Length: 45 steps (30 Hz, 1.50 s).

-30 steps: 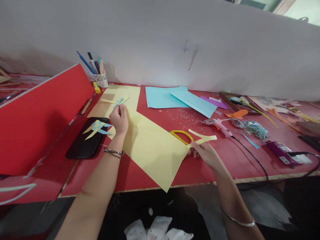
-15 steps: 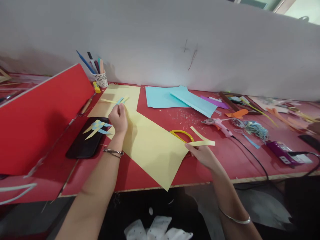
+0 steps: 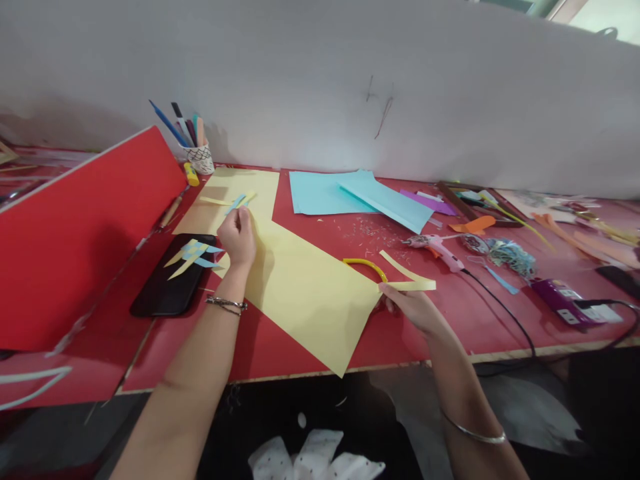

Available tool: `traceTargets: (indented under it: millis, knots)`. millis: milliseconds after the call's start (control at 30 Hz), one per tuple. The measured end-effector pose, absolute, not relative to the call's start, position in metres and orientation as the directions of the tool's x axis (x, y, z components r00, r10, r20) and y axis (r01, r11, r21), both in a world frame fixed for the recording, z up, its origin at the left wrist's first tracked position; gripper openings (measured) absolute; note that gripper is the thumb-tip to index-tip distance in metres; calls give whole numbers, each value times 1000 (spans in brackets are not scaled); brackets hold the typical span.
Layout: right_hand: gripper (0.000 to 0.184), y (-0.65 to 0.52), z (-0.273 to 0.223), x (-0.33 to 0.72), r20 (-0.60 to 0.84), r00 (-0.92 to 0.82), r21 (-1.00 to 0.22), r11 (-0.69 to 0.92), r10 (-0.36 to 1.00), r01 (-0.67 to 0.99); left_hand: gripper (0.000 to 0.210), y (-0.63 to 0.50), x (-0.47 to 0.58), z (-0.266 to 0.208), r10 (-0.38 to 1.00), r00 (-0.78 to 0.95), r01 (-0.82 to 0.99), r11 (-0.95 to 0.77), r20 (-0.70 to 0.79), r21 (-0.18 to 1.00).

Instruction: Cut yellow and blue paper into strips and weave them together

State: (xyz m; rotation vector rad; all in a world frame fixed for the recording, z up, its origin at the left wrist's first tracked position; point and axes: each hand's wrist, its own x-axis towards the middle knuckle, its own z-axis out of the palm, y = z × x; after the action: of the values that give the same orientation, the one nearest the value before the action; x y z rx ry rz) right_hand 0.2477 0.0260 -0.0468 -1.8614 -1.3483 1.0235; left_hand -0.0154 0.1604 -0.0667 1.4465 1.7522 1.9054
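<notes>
My left hand (image 3: 237, 237) is closed in a fist with blue and yellow paper strips (image 3: 243, 201) sticking out above it. It rests over the left part of a large pale yellow paper sheet (image 3: 305, 287). My right hand (image 3: 410, 307) pinches that sheet at its right corner. A folded pale yellow strip (image 3: 410, 285) lies at the same fingertips, its ends pointing right. Behind the corner shows a yellow curved piece (image 3: 367, 263), partly covered by the sheet. Left of my left wrist, a small woven piece of blue and yellow strips (image 3: 193, 253) lies on a black phone (image 3: 170, 293).
A red board (image 3: 90, 233) leans at left, near a pen cup (image 3: 200, 160) and a yellow glue stick (image 3: 191, 175). Blue sheets (image 3: 330, 193) lie at the back. A pink glue gun (image 3: 440, 252), its cord, tangled threads (image 3: 515, 257) and a purple power strip (image 3: 565, 303) are at right.
My right hand has moved slightly right, and the sheet's corner and the folded strip have shifted with it. Less of the yellow curved piece shows. My left hand stays nearly still.
</notes>
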Motion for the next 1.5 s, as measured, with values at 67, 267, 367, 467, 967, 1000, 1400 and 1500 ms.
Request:
traceTargets:
  millis: [67, 267, 367, 467, 967, 1000, 1400, 1500]
  knots:
    - [47, 26, -48, 249, -239, 183, -825, -299, 953, 479, 35, 160, -15, -67, 689, -510, 458, -290, 516, 840]
    - [44, 24, -47, 251, -295, 143, -852, -327, 945, 408, 35, 160, -16, -67, 686, -512, 458, -291, 517, 840]
    - [40, 22, -44, 254, -295, 138, -878, -325, 946, 352, 35, 161, -17, -67, 679, -520, 460, -288, 518, 840]
    - [41, 21, -42, 259, -315, 182, -883, -358, 931, 304, 35, 162, -17, -67, 679, -525, 464, -278, 513, 841]
    - [31, -6, -6, 271, 79, 29, -858, 53, 996, 511, 36, 155, -11, -57, 835, -418, 560, -74, 358, 825]
    - [27, -7, -2, 269, 131, -8, -856, 117, 991, 503, 36, 155, -11, -57, 866, -380, 579, -53, 326, 814]
    - [15, 1, 22, 229, -70, -700, -817, 362, 711, 449, 35, 146, 2, -47, 998, 60, 732, -67, 33, 678]
    - [16, 6, 21, 209, -183, -827, -743, 477, 531, 470, 67, 123, 6, -26, 957, 266, 680, -271, 115, 681]
